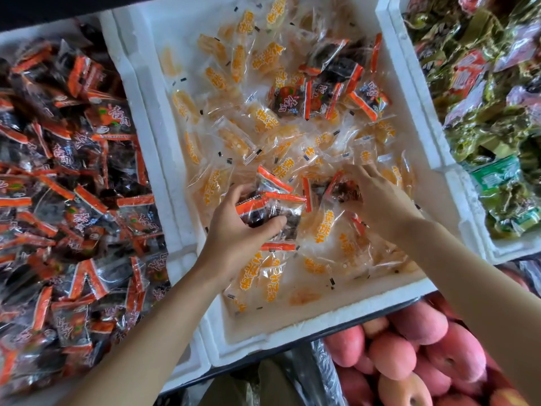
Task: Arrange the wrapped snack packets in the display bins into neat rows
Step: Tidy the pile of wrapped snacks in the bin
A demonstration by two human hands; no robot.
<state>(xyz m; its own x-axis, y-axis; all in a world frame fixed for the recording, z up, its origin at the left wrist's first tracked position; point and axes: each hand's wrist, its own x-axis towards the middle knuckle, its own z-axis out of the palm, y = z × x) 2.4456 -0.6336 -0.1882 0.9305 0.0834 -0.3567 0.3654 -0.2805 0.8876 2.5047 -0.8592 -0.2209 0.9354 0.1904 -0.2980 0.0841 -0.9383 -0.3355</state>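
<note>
The middle white foam bin (407, 92) holds many clear packets with orange print (263, 115), lying loose and jumbled. Several dark packets with red-orange edges (330, 83) lie mixed among them near the bin's far right. My left hand (237, 230) grips a bunch of dark packets (272, 206) over the bin's near half. My right hand (377, 197) pinches another dark packet (345, 189) just to the right of that bunch.
The left foam bin (140, 118) is heaped with dark red-edged packets (73, 183). The right bin (474, 200) holds green and mixed wrapped snacks (483, 92). Pink-red apples (415, 356) lie below the bins at the near right.
</note>
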